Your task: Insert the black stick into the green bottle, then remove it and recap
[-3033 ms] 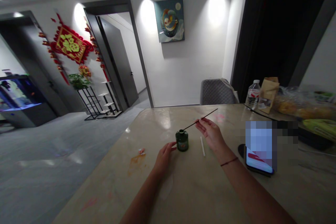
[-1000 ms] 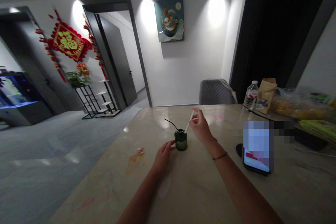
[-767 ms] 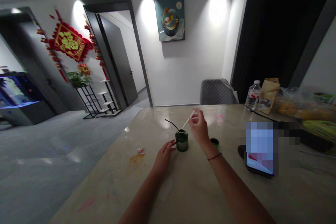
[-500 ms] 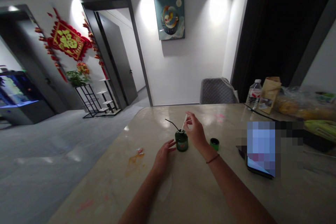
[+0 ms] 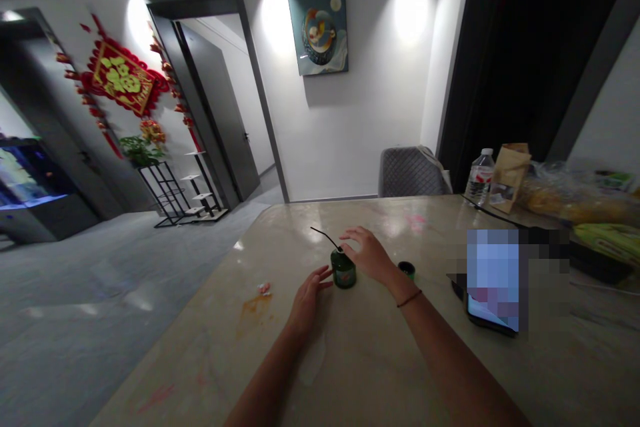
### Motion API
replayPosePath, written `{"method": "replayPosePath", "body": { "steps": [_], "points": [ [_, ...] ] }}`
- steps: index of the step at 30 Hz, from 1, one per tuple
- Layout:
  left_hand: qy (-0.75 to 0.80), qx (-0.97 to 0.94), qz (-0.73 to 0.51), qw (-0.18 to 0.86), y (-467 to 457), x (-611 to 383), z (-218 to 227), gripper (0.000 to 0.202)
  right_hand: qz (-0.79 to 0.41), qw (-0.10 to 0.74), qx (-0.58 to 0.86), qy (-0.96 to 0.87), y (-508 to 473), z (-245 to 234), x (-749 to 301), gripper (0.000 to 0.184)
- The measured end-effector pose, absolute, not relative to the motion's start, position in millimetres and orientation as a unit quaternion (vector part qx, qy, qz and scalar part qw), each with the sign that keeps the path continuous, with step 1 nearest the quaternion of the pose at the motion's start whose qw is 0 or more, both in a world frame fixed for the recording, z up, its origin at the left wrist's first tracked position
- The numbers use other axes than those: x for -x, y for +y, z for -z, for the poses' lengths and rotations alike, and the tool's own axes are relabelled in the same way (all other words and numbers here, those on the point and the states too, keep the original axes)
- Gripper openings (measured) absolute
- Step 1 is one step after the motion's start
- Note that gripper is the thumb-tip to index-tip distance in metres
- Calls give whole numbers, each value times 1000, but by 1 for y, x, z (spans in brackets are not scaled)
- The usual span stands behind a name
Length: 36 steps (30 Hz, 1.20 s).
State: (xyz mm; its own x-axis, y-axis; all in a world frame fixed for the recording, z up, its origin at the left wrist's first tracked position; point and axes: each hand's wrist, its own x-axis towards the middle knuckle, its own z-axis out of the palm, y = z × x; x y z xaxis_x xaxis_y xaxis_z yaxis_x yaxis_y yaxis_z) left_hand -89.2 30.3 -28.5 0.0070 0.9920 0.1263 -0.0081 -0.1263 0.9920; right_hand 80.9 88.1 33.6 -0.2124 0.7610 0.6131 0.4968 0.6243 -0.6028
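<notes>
Where an orange stain [image 5: 254,310] spreads over the pale, glossy desk [image 5: 200,373], a few pink and white bits [image 5: 264,289] lie by its far edge. Next along, the person's left grip [image 5: 309,297] rests low, fingers loosely spread, tips at the left side of the bottle [image 5: 343,275]; I can't tell whether they press on it. A thin black stick [image 5: 325,235], kinked partway, leans out leftward from the bottle's mouth. Squat and round, the bottle stands upright on the desk between the two grips, dark green with a soft shine, a small reddish mark on its front. Over its top right arches the right grip [image 5: 367,255], fingers and thumb apart, covering part of the mouth. Partly behind that wrist sits a dark green cap [image 5: 407,270], hollow side up; farther right, a lit phone [image 5: 493,313].
</notes>
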Motion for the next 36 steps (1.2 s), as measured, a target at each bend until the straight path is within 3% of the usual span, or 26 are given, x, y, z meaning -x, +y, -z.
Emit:
{"method": "replayPosePath", "body": {
  "steps": [10, 19, 26, 32, 36],
  "points": [
    [466, -538, -528, 463, 30, 89, 27, 53, -300, 520, 438, -669, 100, -40, -112, 23],
    [457, -534, -532, 472, 30, 88, 27, 55, -230, 482, 384, -753, 76, -47, -84, 19],
    [472, -538, -523, 463, 30, 88, 25, 54, -126, 485, 440, -745, 71, -44, -62, 10],
    [482, -541, -519, 454, 27, 86, 20, 52, -224, 553, 465, -654, 78, -45, -63, 15],
    [489, -542, -515, 449, 27, 86, 20, 52, -248, 541, 468, -653, 83, -40, -64, 14]
  ]
}}
